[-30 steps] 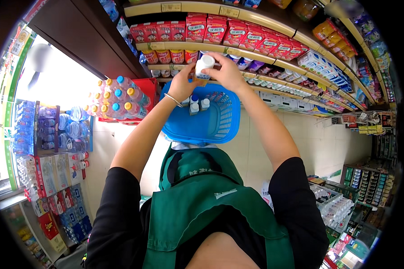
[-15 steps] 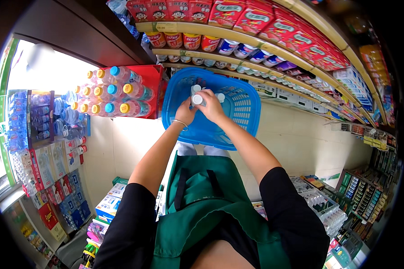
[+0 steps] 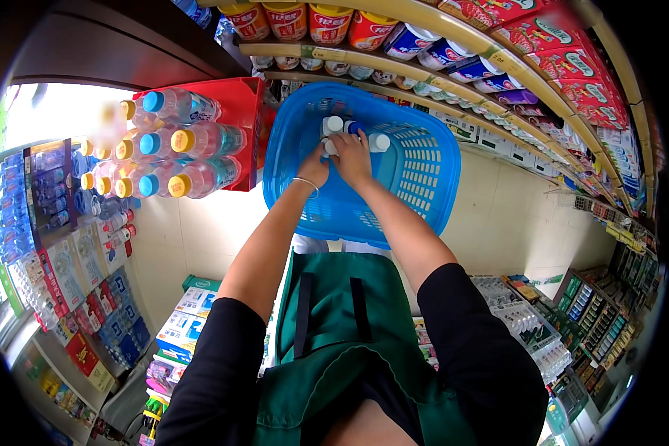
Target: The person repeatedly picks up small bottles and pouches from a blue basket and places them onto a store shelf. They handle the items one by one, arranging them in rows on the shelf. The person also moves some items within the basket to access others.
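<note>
Both my hands are down inside a blue plastic basket (image 3: 442, 160). A white-capped bottle (image 3: 330, 147) is between them; its body is mostly hidden. My right hand (image 3: 351, 157) curls over it from above, fingers closed. On its other side, my left hand (image 3: 315, 168), with a bracelet at the wrist, has its fingers closed against the same bottle. Close by in the basket are another white-capped bottle (image 3: 332, 125) beyond my fingers and a white bottle (image 3: 379, 142) to the right. A dark blue patch (image 3: 355, 128) shows between these, partly covered by my right fingers.
Left of the basket, a red crate (image 3: 249, 111) holds several clear bottles with yellow and blue caps. Shelves (image 3: 394, 63) of tubs and red boxes curve along the far and right side. Stacked boxes (image 3: 182, 331) stand near my left elbow, packaged goods (image 3: 531, 331) by my right.
My hands have gone lower into the basket with the white-capped bottle, beside the others. The view has shifted closer to the basket and crate.
</note>
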Demonstrator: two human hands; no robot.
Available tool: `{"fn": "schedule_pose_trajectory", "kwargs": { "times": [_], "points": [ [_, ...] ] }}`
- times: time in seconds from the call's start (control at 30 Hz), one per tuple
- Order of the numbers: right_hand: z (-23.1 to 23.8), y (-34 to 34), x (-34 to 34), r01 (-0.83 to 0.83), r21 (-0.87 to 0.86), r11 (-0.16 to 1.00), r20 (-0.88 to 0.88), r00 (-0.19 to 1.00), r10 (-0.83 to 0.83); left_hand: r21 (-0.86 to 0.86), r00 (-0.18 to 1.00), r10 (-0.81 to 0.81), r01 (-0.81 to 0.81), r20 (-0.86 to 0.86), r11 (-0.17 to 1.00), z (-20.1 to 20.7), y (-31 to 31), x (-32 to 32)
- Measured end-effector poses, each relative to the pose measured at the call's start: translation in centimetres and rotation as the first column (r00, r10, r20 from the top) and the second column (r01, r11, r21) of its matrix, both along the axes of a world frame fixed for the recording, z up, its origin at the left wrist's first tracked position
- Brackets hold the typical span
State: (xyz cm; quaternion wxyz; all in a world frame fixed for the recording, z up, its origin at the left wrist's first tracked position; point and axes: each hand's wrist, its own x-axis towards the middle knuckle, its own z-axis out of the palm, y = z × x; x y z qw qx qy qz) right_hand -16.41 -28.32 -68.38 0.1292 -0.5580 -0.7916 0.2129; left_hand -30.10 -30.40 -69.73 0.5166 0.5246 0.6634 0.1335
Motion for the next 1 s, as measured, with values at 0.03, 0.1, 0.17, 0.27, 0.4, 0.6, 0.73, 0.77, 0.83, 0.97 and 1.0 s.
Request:
{"fn": "schedule_pose_trajectory", "kwargs": {
  "times": [0.03, 0.1, 0.17, 0.27, 0.4, 0.6, 0.73, 0.77, 0.83, 0.97, 1.0],
  "points": [
    [0.1, 0.0, -0.1, 0.01, -0.013, 1.0, 0.003, 1.0, -0.01, 0.02, 1.0, -0.001, 0.001, 0.008, 1.0, -0.3, -0.1, 0.0],
    [0.2, 0.0, -0.1, 0.018, -0.023, 1.0, 0.012, 1.0, -0.018, 0.044, 1.0, -0.01, 0.009, 0.009, 0.999, -0.1, -0.1, 0.1],
    [0.8, 0.1, -0.1, 0.014, -0.015, 1.0, 0.019, 1.0, -0.014, 0.054, 1.0, -0.026, 0.026, -0.008, 0.998, 0.8, 0.2, 0.2],
    [2.9, 0.4, -0.1, -0.011, 0.014, 1.0, -0.009, 1.0, 0.011, 0.134, 0.998, 0.045, -0.049, 0.034, 0.99, 3.8, 0.6, 0.7],
    [8.6, 0.7, 0.5, -0.054, 0.071, 0.996, -0.101, 0.993, 0.061, 0.328, 0.997, 0.049, -0.064, 0.053, 0.942, 9.6, 0.9, 0.2],
    [20.2, 1.8, 2.0, -0.136, 0.25, 0.959, -0.218, 0.957, 0.192, 0.672, 0.999, -0.035, 0.021, 0.007, 0.74, 19.6, 1.6, -1.0],
    [29.3, 3.4, 2.7, -0.196, 0.408, 0.892, -0.24, 0.919, 0.312, 0.767, 0.996, -0.09, 0.071, -0.016, 0.638, 28.2, 2.9, -1.1],
    [31.9, 4.1, 2.8, -0.214, 0.465, 0.859, -0.237, 0.905, 0.353, 0.791, 0.995, -0.093, 0.079, -0.028, 0.606, 30.4, 3.6, -1.2],
    [37.4, 5.4, 2.9, -0.192, 0.512, 0.837, -0.241, 0.903, 0.355, 0.814, 0.993, -0.112, 0.092, -0.033, 0.574, 37.0, 5.0, -1.4],
    [47.4, 8.9, 1.9, -0.158, 0.68, 0.716, -0.244, 0.872, 0.424, 0.926, 0.991, -0.124, 0.099, -0.058, 0.365, 46.9, 9.0, -2.3],
    [49.5, 9.7, 1.5, -0.143, 0.714, 0.685, -0.252, 0.86, 0.443, 0.966, 0.992, -0.118, 0.066, -0.038, 0.249, 48.7, 10.0, -2.5]
  ]
}}
